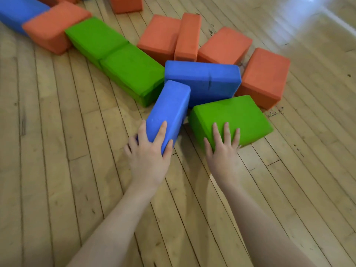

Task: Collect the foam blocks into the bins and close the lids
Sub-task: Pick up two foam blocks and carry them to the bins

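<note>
Gripping narrow blue foam block (169, 110) w/ left hand (148, 157); right hand (224, 151) clasps green block (231, 118).

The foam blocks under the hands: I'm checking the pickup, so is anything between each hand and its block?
Nothing visible. The left hand already wraps the near end of the blue block, and the right hand lies on the near edge of the green block. No bin is in view, so the way there cannot be judged.

A pale wooden floor (57, 151) of narrow planks fills the view. Dark scuffs (275, 112) mark it, and a bright glare (308, 12) lies on the boards.
</note>
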{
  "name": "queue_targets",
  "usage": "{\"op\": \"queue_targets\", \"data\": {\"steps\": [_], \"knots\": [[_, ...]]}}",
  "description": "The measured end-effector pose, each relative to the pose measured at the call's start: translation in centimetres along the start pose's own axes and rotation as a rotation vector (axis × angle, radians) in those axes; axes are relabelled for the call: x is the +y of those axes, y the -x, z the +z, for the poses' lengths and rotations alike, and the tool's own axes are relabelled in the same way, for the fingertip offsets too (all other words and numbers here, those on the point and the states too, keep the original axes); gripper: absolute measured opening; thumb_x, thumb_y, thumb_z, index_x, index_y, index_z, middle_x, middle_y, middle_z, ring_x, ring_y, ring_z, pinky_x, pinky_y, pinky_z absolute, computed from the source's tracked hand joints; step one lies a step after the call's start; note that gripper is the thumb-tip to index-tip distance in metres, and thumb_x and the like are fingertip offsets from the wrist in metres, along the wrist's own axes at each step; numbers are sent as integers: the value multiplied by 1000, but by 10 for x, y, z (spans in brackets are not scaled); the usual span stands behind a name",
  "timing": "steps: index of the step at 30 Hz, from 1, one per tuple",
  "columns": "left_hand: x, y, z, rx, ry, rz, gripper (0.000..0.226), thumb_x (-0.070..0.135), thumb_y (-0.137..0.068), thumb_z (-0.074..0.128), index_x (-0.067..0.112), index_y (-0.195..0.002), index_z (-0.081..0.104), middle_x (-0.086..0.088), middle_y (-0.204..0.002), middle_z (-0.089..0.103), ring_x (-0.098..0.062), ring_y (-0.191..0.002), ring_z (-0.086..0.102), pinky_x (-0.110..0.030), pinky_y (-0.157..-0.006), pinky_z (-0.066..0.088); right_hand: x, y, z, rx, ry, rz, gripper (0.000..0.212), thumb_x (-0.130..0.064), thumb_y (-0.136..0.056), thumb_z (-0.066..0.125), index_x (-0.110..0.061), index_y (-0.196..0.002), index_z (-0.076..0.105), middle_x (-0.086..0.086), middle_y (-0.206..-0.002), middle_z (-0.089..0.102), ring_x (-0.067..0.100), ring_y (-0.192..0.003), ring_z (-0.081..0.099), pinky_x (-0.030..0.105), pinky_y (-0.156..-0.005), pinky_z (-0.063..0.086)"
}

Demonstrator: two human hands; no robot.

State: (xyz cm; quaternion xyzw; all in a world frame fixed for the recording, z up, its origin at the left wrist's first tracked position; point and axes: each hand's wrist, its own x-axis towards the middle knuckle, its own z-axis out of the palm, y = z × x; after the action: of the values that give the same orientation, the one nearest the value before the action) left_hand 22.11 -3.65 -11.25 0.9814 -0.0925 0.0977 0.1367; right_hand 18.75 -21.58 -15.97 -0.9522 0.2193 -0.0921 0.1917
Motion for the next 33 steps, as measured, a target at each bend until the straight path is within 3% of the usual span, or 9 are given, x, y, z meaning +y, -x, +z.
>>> {"op": "queue_targets", "data": {"steps": [5,8,15,17,22,25,28,31,33], "knots": [[-25,14,-22,51,72,-57,42,42,-86,50,29,-125,59,-17,-129,52,-39,-88,51,-46,-79,39,-20,35,-23,48,-67,-114,50,-44,-92,40,-18,-134,52,15,-140,47,47,-132,31,67,-92,40],[-46,25,-38,67,67,-87,42,42,-85,51,29,-124,60,-18,-129,51,-40,-90,52,-47,-79,39,-40,52,-34,-20,-18,-296,47,-44,-91,41,-21,-129,54,11,-136,52,43,-130,36,64,-90,42],[-97,61,-60,78,37,-179,43,46,-84,47,29,-121,63,-16,-127,54,-39,-88,53,-45,-77,40,-88,67,-41,-187,74,-769,35,-40,-78,52,-23,-104,69,0,-116,63,29,-119,52,72,-91,36],[-103,72,-61,77,24,-179,43,45,-84,46,29,-120,63,-16,-126,54,-38,-86,54,-43,-74,40,-100,77,-34,-222,38,-847,35,-41,-80,53,-22,-104,68,3,-127,57,26,-123,49,68,-100,31],[-112,81,-61,53,25,-184,48,47,-82,41,30,-122,61,-16,-122,56,-37,-82,55,-42,-71,44,-113,94,-17,-119,-167,-568,68,-50,-91,42,-3,-140,37,7,-156,13,26,-145,5,47,-116,14],[-120,83,-64,-4,13,-128,55,51,-79,38,32,-127,57,-17,-120,54,-36,-82,54,-41,-71,45,-122,100,-12,-100,-53,-300,90,-66,-85,35,-5,-149,16,10,-157,-4,31,-144,-8,57,-113,5],[-119,79,-65,-60,-17,-123,61,55,-77,35,35,-131,52,-15,-123,53,-36,-84,54,-41,-72,45,-130,104,-14,-205,-73,-145,82,-69,-86,34,-29,-151,5,2,-156,-22,32,-142,-20,65,-109,2],[-119,79,-65,-103,-43,-111,63,56,-76,31,37,-135,47,-14,-128,51,-36,-88,54,-42,-75,44,-135,105,-18,-225,-200,-80,71,-61,-88,43,-44,-147,6,-2,-156,-18,35,-143,-4,58,-109,18],[-120,79,-67,-134,-19,-120,65,57,-76,28,38,-136,46,-14,-130,49,-36,-92,52,-43,-77,42,-137,107,-20,-188,-292,-62,71,-50,-89,51,-41,-148,11,0,-158,-7,35,-140,15,47,-103,33]]}}
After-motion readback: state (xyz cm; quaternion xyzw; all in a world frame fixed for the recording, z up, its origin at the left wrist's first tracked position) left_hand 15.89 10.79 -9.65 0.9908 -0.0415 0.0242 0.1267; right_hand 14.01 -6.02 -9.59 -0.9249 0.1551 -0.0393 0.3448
